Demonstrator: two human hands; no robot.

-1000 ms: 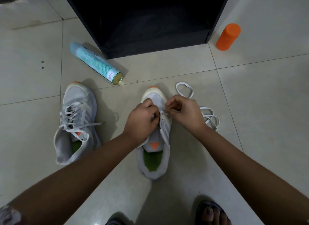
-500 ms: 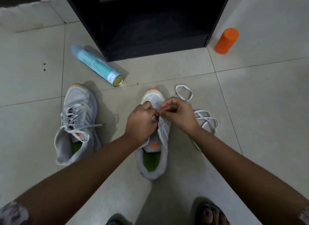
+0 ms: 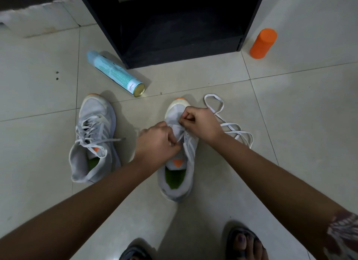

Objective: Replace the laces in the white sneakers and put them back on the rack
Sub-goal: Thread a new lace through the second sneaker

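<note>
Plainly, the pair is half done. At far left one white sneaker (image 3: 93, 139) lies on the tiled floor (image 3: 38, 163) already laced, with its ends trailing loose. A pale blue spray can (image 3: 114, 73) lies on its side just beyond it.

The left hand (image 3: 157, 141) comes next, its fingers curled tight and pinching a lace end at the eyelets of the second sneaker (image 3: 174, 195). That shoe stands toe-away in the middle, in front of the black rack (image 3: 174, 54). The right hand (image 3: 201, 122) is closed just as narrowly, thumb and fingers nipping what looks like the lace near the toe-end eyelets.

The rest of the flat white lace (image 3: 232, 124) lies in slack loops on the floor just right of that shoe. An orange bottle (image 3: 263, 43) stands well apart by the rack's corner.

The lace looks soft, light and limp, so it is best taken at its tip to feed an eyelet. The sneaker seems light and pliable, and probably wants steadying by the upper beside the eyelet row.
</note>
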